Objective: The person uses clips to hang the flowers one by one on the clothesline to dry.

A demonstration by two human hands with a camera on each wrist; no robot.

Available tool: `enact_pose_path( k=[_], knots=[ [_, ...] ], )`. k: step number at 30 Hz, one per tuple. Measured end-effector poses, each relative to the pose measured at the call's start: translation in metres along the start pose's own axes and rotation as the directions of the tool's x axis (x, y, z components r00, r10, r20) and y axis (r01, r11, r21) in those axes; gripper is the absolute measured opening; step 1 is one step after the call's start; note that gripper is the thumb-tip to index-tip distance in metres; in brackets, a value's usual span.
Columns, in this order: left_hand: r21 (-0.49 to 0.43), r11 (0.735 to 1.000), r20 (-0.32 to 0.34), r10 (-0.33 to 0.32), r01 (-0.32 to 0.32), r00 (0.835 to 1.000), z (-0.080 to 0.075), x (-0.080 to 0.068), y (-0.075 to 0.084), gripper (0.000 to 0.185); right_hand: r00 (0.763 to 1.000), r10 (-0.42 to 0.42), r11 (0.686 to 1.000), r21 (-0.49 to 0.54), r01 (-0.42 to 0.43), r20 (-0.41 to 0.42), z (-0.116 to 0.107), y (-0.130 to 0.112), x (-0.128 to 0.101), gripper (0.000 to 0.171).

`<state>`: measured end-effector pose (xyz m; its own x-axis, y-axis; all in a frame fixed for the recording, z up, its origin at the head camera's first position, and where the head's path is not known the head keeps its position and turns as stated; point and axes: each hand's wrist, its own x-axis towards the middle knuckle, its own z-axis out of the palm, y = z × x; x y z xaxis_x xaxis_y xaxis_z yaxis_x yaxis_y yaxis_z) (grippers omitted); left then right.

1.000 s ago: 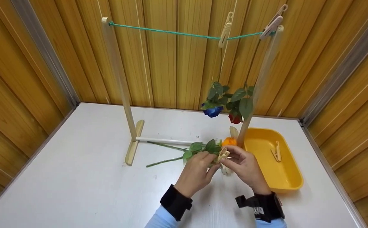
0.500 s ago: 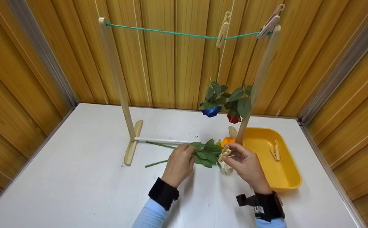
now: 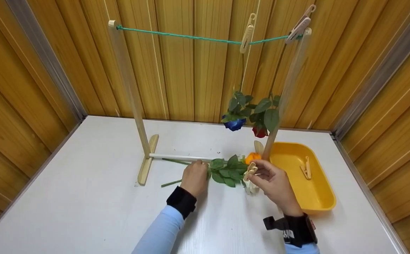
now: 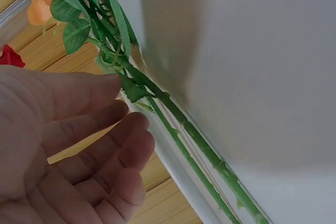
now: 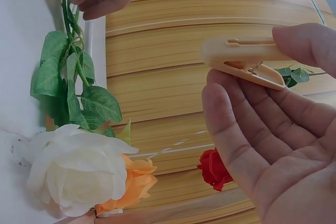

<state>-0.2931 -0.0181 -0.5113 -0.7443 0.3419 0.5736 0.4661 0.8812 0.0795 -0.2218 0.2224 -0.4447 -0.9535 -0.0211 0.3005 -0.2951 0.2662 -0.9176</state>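
Note:
Two artificial roses lie together on the white table, a white rose (image 5: 79,171) in front of an orange rose (image 3: 253,158). Their green stems (image 4: 202,148) run leftward past the leaves (image 3: 227,173). My left hand (image 3: 195,176) is at these stems; in the left wrist view its loosely bent fingers have their tips beside a small leaf (image 4: 135,88), and the stems pass outside the fingers. My right hand (image 3: 273,181) pinches a beige clothespin (image 5: 247,59) between thumb and fingers, above the rose heads.
A wooden stand (image 3: 136,106) holds a green cord (image 3: 190,36). Clothespins on it hold a blue rose (image 3: 234,124) and a red rose (image 3: 260,132), heads down. A yellow basin (image 3: 326,190) at right contains another clothespin (image 3: 307,169). Panelled walls enclose the table.
My left hand has moved left from beside the clothespin, over the leaves, to the stems. My right hand keeps its hold on the clothespin, almost in place.

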Motion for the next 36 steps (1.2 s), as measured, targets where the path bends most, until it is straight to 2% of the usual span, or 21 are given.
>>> enact_pose_path(
  k=[9, 17, 24, 27, 33, 36],
  knots=[
    [0.05, 0.997, 0.079, -0.063, 0.059, 0.995, 0.008, 0.003, 0.002, 0.009, 1.0, -0.002, 1.0, 0.02, 0.002, 0.001, 0.001, 0.0, -0.002, 0.036],
    [0.091, 0.996, 0.098, -0.021, 0.012, 0.995, 0.007, 0.007, 0.0, 0.008, 1.0, -0.023, 0.999, 0.027, 0.023, -0.004, 0.001, 0.0, -0.002, 0.036],
    [0.026, 1.0, 0.116, -0.008, 0.005, 0.993, 0.002, 0.013, -0.003, 0.019, 1.0, -0.002, 1.0, 0.021, 0.002, -0.009, 0.001, 0.0, -0.001, 0.035],
    [0.045, 0.999, 0.108, 0.01, -0.015, 0.994, -0.001, 0.016, -0.003, 0.021, 1.0, 0.015, 1.0, 0.016, -0.015, -0.002, -0.001, -0.001, -0.001, 0.036],
    [0.116, 0.992, 0.051, 0.042, -0.047, 0.998, -0.007, 0.022, -0.005, 0.025, 1.0, 0.029, 0.999, 0.02, -0.029, 0.003, -0.003, -0.002, -0.002, 0.035],
    [0.034, 0.999, 0.079, 0.016, -0.018, 0.997, -0.01, 0.024, -0.004, 0.025, 0.999, 0.032, 0.999, 0.021, -0.032, 0.001, -0.003, -0.001, -0.001, 0.035]
  ],
)
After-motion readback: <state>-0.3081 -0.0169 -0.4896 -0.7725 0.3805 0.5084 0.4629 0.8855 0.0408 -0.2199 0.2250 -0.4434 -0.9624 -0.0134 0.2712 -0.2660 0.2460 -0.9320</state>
